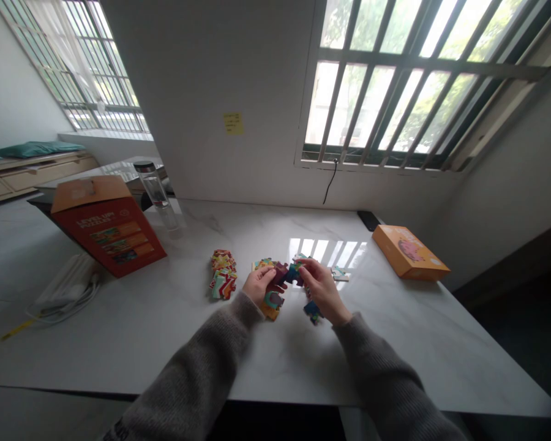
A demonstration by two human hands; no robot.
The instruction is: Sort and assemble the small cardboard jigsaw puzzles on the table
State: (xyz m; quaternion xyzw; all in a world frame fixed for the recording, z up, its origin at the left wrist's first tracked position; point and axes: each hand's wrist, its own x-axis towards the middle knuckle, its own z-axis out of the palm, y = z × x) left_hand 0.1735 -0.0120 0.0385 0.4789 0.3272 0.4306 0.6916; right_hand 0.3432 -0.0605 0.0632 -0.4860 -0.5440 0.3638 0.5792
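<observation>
My left hand point(258, 284) pinches a dark purple puzzle piece point(280, 272) above the white marble table point(165, 331). My right hand point(320, 286) pinches a blue-green puzzle piece point(294, 274), held edge to edge against the purple one. Loose coloured pieces point(272, 304) lie under and between both hands. A small stack of pieces point(223, 275) sits just left of my left hand, and a single piece point(340, 274) lies right of my right hand.
An open red-orange puzzle box point(108, 229) stands at the left, a clear bottle point(158, 196) behind it. A flat orange box point(409, 252) lies at the right, a dark phone point(368, 220) by the wall. White cable and adapter point(67, 288) lie far left.
</observation>
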